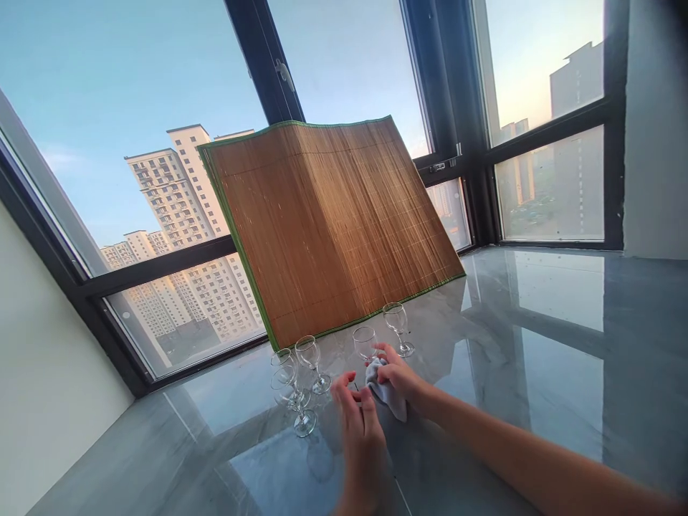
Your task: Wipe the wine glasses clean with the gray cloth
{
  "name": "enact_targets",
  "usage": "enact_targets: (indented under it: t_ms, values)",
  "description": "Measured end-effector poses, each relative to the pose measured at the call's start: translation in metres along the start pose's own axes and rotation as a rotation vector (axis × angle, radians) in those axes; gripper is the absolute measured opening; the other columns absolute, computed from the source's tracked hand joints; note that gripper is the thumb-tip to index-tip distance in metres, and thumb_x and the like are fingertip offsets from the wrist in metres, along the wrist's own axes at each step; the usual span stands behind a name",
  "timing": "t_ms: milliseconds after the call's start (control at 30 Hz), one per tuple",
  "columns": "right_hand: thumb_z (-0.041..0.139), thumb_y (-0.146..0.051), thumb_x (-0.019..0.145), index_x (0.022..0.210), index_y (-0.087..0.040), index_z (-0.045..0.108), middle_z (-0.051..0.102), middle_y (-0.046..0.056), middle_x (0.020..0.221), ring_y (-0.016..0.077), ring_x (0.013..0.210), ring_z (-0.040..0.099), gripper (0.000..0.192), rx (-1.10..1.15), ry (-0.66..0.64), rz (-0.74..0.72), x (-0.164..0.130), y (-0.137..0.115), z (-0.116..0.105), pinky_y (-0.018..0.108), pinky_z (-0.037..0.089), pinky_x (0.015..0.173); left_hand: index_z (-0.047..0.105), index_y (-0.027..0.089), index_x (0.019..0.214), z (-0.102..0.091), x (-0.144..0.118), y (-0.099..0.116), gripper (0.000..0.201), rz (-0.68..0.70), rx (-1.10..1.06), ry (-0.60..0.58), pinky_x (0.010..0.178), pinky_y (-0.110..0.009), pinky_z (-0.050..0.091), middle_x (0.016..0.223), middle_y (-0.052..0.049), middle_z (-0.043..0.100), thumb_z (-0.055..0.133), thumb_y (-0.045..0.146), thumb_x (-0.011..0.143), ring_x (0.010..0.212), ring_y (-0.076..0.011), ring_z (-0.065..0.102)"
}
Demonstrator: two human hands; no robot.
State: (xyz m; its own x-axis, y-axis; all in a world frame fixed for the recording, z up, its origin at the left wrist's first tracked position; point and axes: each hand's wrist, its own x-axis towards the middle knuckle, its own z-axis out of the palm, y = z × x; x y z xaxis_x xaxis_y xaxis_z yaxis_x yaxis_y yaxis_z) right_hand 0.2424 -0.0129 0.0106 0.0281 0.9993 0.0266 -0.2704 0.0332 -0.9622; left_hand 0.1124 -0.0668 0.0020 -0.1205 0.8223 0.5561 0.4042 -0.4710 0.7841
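Observation:
My right hand [400, 376] grips a crumpled light grey cloth [385, 390], which hangs down below its fingers. Just behind those fingers stands a clear stemmed glass [365, 340]; its lower part is hidden by my hand and the cloth. To the left of the cloth, my left hand [359, 416] is raised with curved fingers and thumb apart, and I see nothing held between them. Another stemmed glass [396, 322] stands upright behind my right hand. Left of my left hand, three more glasses stand close together, the nearest glass [304, 424] partly overlapping another in view.
A brown bamboo mat [333, 222] with green edging leans upright against the windows behind the glasses. The glossy grey marbled surface [542, 430] reflects the windows. Dark window frames [441, 86] surround it, and a white wall [48, 373] is on the left.

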Motion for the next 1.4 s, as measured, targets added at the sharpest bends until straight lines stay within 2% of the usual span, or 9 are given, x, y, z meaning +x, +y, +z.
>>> enact_targets:
  t_ms: [300,500,600,733,833,933,1067,1167,1400]
  values:
    - [0.046,-0.015,0.046,0.125,-0.019,0.041,0.062,0.006,0.108,0.0187,0.082,0.061,0.079,-0.114,0.119,-0.045,0.002,-0.004,-0.002,0.028,0.046,0.071,0.045,0.023,0.125,-0.001,-0.012,0.013,0.028,0.248,0.022,-0.169,0.080,-0.033,0.050,0.125,-0.011,0.050,0.039,0.027,0.098,0.085,-0.0149,0.057]
    - [0.045,-0.013,0.046,0.124,-0.019,0.046,0.059,0.010,0.118,0.0249,0.105,0.060,0.078,-0.204,0.274,-0.060,0.003,-0.003,0.000,0.035,0.046,0.092,0.047,0.022,0.122,-0.008,-0.001,0.009,0.027,0.359,0.114,-0.080,0.076,-0.033,0.050,0.121,-0.011,0.053,0.042,0.023,0.096,0.081,-0.0151,0.058]
    - [0.046,-0.011,0.046,0.122,-0.020,0.049,0.053,0.012,0.127,0.0284,0.120,0.052,0.076,-0.235,0.380,-0.067,-0.002,-0.002,0.004,0.038,0.040,0.102,0.048,0.020,0.120,-0.021,0.010,0.013,0.029,0.575,0.270,-0.025,0.084,-0.038,0.048,0.118,-0.012,0.054,0.046,0.017,0.092,0.091,-0.0184,0.058]
    - [0.047,-0.012,0.050,0.127,-0.023,0.047,0.051,0.010,0.126,0.0276,0.111,0.055,0.077,-0.232,0.400,-0.085,-0.014,0.007,0.016,0.037,0.046,0.094,0.052,0.018,0.118,-0.041,0.024,0.024,0.036,0.951,0.527,0.053,0.096,-0.050,0.038,0.115,-0.013,0.055,0.057,0.012,0.082,0.104,-0.0253,0.055]
    - [0.047,-0.011,0.052,0.126,-0.020,0.048,0.053,0.010,0.117,0.0256,0.106,0.055,0.074,-0.293,0.354,-0.111,-0.022,0.016,0.025,0.035,0.047,0.093,0.051,0.019,0.118,-0.056,0.034,0.029,0.042,0.994,0.591,0.195,0.098,-0.051,0.037,0.118,-0.013,0.052,0.062,0.013,0.078,0.102,-0.0247,0.053]
    - [0.046,-0.009,0.056,0.119,-0.018,0.053,0.056,0.009,0.111,0.0232,0.103,0.057,0.064,-0.384,0.247,-0.135,-0.028,0.020,0.027,0.032,0.046,0.092,0.048,0.020,0.122,-0.073,0.046,0.029,0.051,0.836,0.554,0.507,0.100,-0.053,0.035,0.122,-0.014,0.045,0.068,0.022,0.075,0.115,-0.0301,0.045]
    - [0.049,-0.010,0.070,0.125,-0.019,0.055,0.065,0.009,0.108,0.0220,0.093,0.062,0.057,-0.696,-0.021,-0.212,-0.035,0.010,0.021,0.030,0.045,0.083,0.043,0.020,0.127,-0.089,0.056,0.014,0.060,0.254,0.304,0.754,0.101,-0.054,0.035,0.123,-0.012,0.042,0.066,0.033,0.073,0.111,-0.0288,0.044]
    - [0.049,-0.013,0.078,0.128,-0.018,0.057,0.068,0.013,0.109,0.0264,0.099,0.064,0.051,-1.028,-0.066,-0.293,-0.037,-0.002,0.016,0.032,0.043,0.081,0.044,0.023,0.123,-0.087,0.056,-0.008,0.059,-0.134,0.126,0.740,0.100,-0.051,0.036,0.114,-0.007,0.043,0.068,0.032,0.070,0.108,-0.0268,0.046]
    - [0.045,-0.016,0.084,0.120,-0.018,0.062,0.070,0.015,0.097,0.0276,0.092,0.067,0.040,-1.266,-0.047,-0.272,-0.027,-0.010,0.007,0.031,0.043,0.069,0.041,0.025,0.116,-0.063,0.048,-0.035,0.058,-0.469,-0.319,0.663,0.088,-0.041,0.046,0.100,-0.001,0.050,0.065,0.023,0.063,0.090,-0.0193,0.055]
